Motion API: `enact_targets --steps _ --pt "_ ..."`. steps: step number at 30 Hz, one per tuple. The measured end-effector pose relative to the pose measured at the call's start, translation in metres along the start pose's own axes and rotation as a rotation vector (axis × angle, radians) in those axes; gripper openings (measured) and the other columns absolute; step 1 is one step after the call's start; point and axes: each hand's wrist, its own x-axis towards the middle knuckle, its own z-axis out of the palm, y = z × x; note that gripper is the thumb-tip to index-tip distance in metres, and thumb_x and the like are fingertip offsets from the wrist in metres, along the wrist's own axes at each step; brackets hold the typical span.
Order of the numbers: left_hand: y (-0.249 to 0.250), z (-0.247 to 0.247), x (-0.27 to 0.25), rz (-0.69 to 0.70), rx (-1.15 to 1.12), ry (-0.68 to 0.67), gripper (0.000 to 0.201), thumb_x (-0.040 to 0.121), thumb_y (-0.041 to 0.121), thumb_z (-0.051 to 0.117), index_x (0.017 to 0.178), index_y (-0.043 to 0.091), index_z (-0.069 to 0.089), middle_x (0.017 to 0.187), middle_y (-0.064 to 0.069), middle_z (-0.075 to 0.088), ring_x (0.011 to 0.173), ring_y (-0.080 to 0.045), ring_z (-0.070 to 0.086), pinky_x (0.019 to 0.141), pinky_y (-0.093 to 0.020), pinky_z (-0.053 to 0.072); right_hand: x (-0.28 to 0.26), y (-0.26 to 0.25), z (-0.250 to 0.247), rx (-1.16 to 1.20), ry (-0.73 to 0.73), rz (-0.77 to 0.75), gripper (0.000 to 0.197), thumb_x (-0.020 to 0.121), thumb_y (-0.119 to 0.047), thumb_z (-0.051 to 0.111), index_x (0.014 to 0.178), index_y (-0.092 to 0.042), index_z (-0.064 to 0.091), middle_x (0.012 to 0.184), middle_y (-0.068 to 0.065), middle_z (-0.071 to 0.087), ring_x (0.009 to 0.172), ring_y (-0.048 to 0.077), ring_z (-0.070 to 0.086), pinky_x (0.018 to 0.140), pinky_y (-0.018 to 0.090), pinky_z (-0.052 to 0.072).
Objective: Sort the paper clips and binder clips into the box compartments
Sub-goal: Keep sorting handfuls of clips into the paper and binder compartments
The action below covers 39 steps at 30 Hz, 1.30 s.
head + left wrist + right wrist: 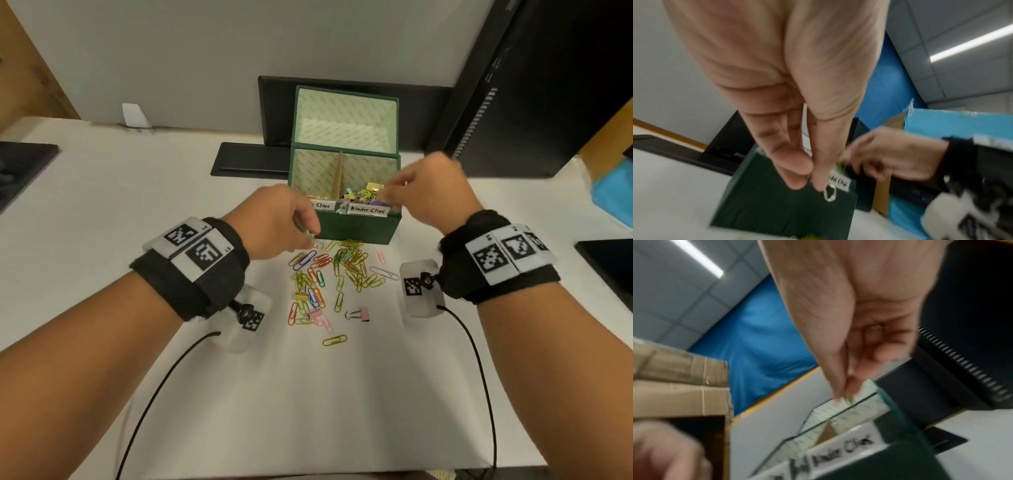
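A green box with its lid up stands mid-table, split by a cardboard divider. The left compartment's label ends in "Clips"; the right one reads "Binder Clips" and holds several binder clips. My left hand hovers at the box's front left corner and pinches a silvery paper clip between thumb and finger. My right hand is above the binder clip compartment, pinching a small blurred clip. Loose coloured paper clips lie in front of the box, with a pink binder clip among them.
A black monitor base sits behind the box and a dark computer tower stands at the back right. A blue object lies at the right edge. Cables trail from both wrist cameras over the near table.
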Motion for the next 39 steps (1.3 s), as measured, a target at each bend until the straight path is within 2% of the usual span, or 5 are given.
enact_targets --steps 11,16,21,28,39 --pt "0.026 -0.012 0.034 0.040 -0.171 0.165 0.013 0.081 0.016 0.075 0.092 0.022 0.074 0.084 0.002 0.070 0.078 -0.011 0.066 0.073 -0.024 0.056 -0.050 0.034 0.004 0.174 0.042 0.064 0.015 0.095 -0.033 0.060 0.102 -0.027 0.072 0.071 -0.007 0.068 0.059 0.003 0.059 0.056 0.017 0.039" --pt "0.034 0.005 0.061 0.085 -0.217 0.413 0.017 0.084 0.015 0.071 0.100 0.023 0.071 0.094 0.005 0.069 0.086 -0.007 0.063 0.079 -0.021 0.053 -0.066 0.037 0.008 0.217 -0.068 0.062 0.010 0.095 -0.030 0.061 0.094 -0.032 0.071 0.067 -0.010 0.067 0.059 -0.001 0.062 0.050 0.007 0.037" --pt "0.033 0.021 0.069 0.094 0.085 0.163 0.056 0.083 0.019 0.074 0.135 0.025 0.054 0.133 0.001 0.059 0.117 -0.017 0.057 0.102 -0.031 0.043 -0.081 0.025 0.018 0.160 -0.363 0.011 0.009 0.091 -0.033 0.066 0.087 -0.033 0.074 0.076 -0.008 0.069 0.071 0.012 0.064 0.059 0.017 0.045" --pt "0.020 0.004 0.036 0.164 0.090 0.103 0.017 0.086 0.012 0.064 0.096 0.024 0.071 0.082 0.016 0.064 0.073 0.002 0.057 0.071 -0.010 0.047 -0.085 0.023 0.028 0.147 -0.617 -0.044 0.014 0.079 -0.027 0.080 0.092 -0.029 0.074 0.071 -0.009 0.066 0.059 -0.001 0.055 0.057 0.010 0.040" --pt "-0.001 0.028 -0.009 0.042 0.407 -0.412 0.028 0.077 0.037 0.077 0.103 0.028 0.070 0.087 0.012 0.067 0.079 -0.009 0.059 0.073 -0.025 0.049 -0.083 0.016 0.042 -0.096 -0.633 -0.097 0.020 0.072 -0.022 0.084 0.089 -0.026 0.075 0.086 -0.011 0.066 0.083 0.010 0.062 0.067 0.020 0.047"
